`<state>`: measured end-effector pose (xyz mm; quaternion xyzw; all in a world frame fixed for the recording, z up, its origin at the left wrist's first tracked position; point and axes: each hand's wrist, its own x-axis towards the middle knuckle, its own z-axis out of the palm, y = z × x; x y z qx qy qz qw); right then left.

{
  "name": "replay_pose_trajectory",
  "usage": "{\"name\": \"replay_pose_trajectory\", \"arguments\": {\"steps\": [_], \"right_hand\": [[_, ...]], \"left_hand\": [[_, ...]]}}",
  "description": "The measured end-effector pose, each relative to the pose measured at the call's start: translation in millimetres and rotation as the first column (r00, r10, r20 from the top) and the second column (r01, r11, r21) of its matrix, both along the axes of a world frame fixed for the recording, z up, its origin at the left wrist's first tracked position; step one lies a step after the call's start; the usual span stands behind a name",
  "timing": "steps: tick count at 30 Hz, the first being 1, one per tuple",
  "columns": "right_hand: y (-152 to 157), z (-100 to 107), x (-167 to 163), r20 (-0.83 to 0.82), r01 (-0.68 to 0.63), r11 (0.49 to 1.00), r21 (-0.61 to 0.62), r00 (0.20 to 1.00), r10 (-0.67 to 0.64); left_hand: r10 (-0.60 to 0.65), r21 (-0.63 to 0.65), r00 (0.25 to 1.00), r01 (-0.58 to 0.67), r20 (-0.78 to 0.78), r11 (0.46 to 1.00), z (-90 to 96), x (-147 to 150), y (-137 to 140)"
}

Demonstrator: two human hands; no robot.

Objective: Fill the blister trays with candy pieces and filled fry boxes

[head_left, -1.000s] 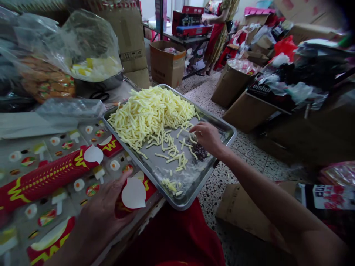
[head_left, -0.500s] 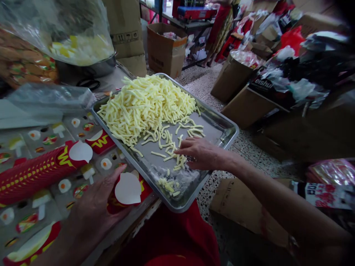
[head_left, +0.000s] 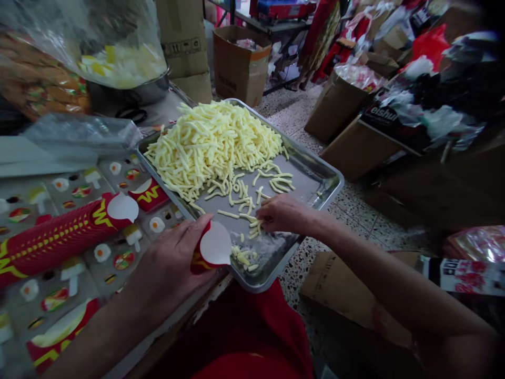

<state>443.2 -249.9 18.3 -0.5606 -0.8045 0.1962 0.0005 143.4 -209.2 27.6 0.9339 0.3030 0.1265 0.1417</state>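
A metal tray (head_left: 315, 158) holds a heap of pale yellow sticks shaped like French fries (head_left: 216, 142), with loose ones scattered toward its near side. My left hand (head_left: 173, 263) is wrapped round a red fry carton (head_left: 215, 245) with a white opening, held by the tray's near left edge. Over the tray, my right hand (head_left: 282, 215) is closed on a few of the loose sticks (head_left: 255, 225). A nested stack of red fry cartons (head_left: 59, 237) lies on the patterned tabletop at the left, with a flat red carton (head_left: 149, 195) beside the tray.
Behind the table's left part, a clear bag of yellow and white pieces (head_left: 122, 63) rests in a metal bowl (head_left: 148, 89). Cardboard boxes (head_left: 240, 66) and plastic bags (head_left: 430, 126) crowd the floor on the right. A person (head_left: 319, 42) stands in the background.
My left hand has lifted the fry carton and brought it right, to the tray's edge. My right hand's fingers have closed among the loose sticks. The view has shifted slightly.
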Motion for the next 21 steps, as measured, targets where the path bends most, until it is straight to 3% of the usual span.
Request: {"name": "replay_pose_trajectory", "arguments": {"steps": [4,7,9,11,15,18,21], "right_hand": [[-7.6,-11.7,0.1,-0.048,0.151,0.987,0.047,0.988,-0.149],[-14.6,-5.3,4.8,-0.147,0.245,0.962,0.121,0.963,-0.226],[-17.4,8.4,4.3,-0.159,0.209,0.961,0.183,0.971,-0.181],[-17.4,25.0,-2.2,-0.080,0.079,0.973,0.218,0.995,-0.063],[-7.9,48.2,-25.4,0.208,-0.120,0.968,0.220,0.975,0.073],[6.6,60.5,-31.4,0.260,-0.070,0.976,0.205,0.965,0.015],[24.4,81.8,-20.2,0.164,0.038,0.979,0.198,0.984,-0.071]], "left_hand": [[0.042,0.057,0.995,-0.037,-0.095,0.998,12.5,23.0,8.2],[0.129,0.132,0.968,-0.101,-0.217,0.986,18.7,33.7,16.9],[0.141,0.147,0.955,-0.105,-0.261,0.984,20.3,43.0,22.7],[0.062,0.095,0.964,-0.038,-0.260,0.995,19.5,57.2,27.5],[-0.140,-0.137,0.977,0.118,-0.161,0.983,12.1,94.3,33.0],[-0.147,-0.347,0.987,0.161,0.068,0.924,6.5,117.8,40.6],[-0.048,-0.366,0.955,0.159,0.293,0.917,9.8,132.4,57.3]]}}
